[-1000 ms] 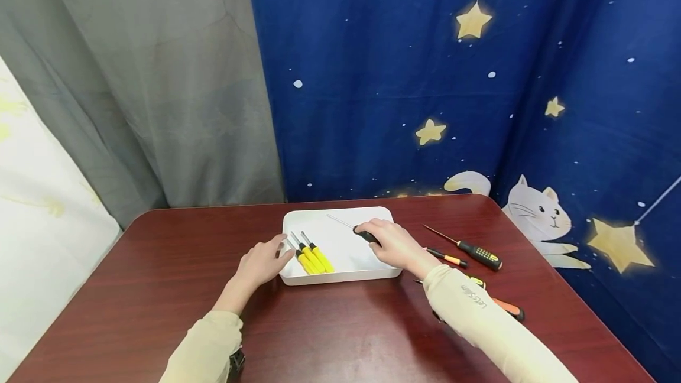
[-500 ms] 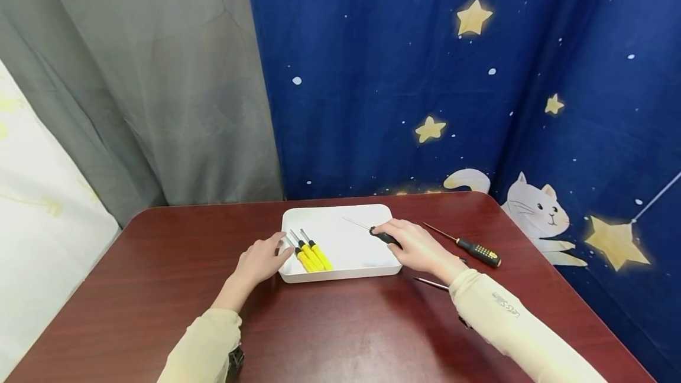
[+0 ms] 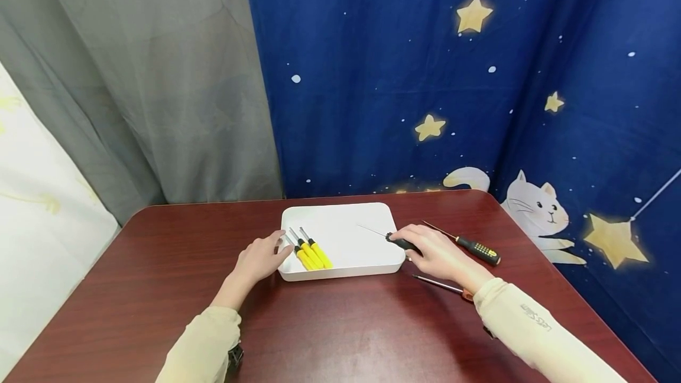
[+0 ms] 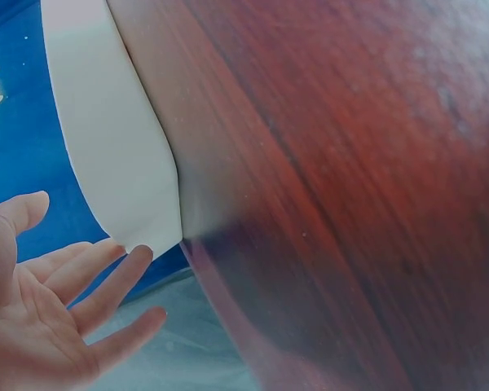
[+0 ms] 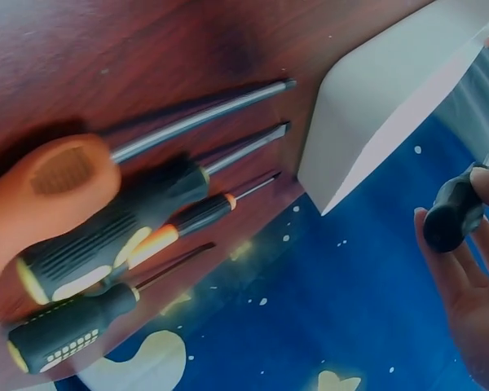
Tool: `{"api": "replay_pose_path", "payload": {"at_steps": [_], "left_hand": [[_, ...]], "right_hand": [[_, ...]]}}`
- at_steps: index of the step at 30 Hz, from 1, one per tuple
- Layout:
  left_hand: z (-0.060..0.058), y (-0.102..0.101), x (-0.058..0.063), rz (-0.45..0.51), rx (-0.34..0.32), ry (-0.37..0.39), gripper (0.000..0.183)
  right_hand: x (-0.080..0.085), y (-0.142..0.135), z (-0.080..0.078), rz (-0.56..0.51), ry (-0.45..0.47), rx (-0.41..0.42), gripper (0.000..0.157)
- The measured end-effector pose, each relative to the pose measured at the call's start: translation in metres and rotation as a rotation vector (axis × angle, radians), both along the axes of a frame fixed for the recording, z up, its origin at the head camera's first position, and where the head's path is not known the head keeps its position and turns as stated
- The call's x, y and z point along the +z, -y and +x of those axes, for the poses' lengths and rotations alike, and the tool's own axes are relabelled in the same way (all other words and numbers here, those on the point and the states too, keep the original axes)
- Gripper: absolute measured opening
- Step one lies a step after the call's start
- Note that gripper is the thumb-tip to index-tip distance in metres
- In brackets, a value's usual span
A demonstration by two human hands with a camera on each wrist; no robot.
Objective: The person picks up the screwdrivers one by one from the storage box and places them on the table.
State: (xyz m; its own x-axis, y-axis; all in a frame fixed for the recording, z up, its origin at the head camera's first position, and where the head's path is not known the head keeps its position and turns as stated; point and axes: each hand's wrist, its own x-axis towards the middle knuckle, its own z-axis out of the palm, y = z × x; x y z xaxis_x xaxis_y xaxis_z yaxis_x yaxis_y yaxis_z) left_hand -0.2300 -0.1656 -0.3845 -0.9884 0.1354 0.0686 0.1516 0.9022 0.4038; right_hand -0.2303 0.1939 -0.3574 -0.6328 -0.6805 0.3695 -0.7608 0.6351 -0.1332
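A white tray stands on the table, with several yellow-and-black screwdrivers lying at its left end. At the tray's left wall, my left hand has its fingers spread and fingertips right at the rim; the left wrist view shows the same loose fingers beside the tray. My right hand pinches the black handle of a screwdriver over the tray's right rim. Its thin shaft points left above the tray floor. In the right wrist view this screwdriver sits between thumb and fingers, the handle end toward the camera.
Right of the tray lie an orange-handled screwdriver, a thick black-and-yellow one, a small black-and-orange one and a black one with yellow dots. Blue and grey curtains hang behind the table.
My right hand has moved right with the black-handled screwdriver, from over the tray's middle to its right rim. My left hand has stayed at the left wall.
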Motion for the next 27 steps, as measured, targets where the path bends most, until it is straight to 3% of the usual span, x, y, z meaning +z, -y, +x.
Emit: {"api": "replay_pose_path", "payload": {"at_steps": [10,19,27], "left_hand": [[0.0,0.0,-0.001,-0.001,-0.001,-0.004,0.052],[-0.002,0.0,-0.002,-0.003,-0.006,-0.009,0.052],[-0.004,0.001,-0.003,-0.011,-0.002,0.0,0.052]], "right_hand": [[-0.013,-0.017,0.016,-0.034,-0.04,0.142,0.035],[-0.029,-0.026,0.037,-0.018,0.015,0.198,0.037],[-0.045,-0.03,0.044,0.012,0.072,0.226,0.039]]}}
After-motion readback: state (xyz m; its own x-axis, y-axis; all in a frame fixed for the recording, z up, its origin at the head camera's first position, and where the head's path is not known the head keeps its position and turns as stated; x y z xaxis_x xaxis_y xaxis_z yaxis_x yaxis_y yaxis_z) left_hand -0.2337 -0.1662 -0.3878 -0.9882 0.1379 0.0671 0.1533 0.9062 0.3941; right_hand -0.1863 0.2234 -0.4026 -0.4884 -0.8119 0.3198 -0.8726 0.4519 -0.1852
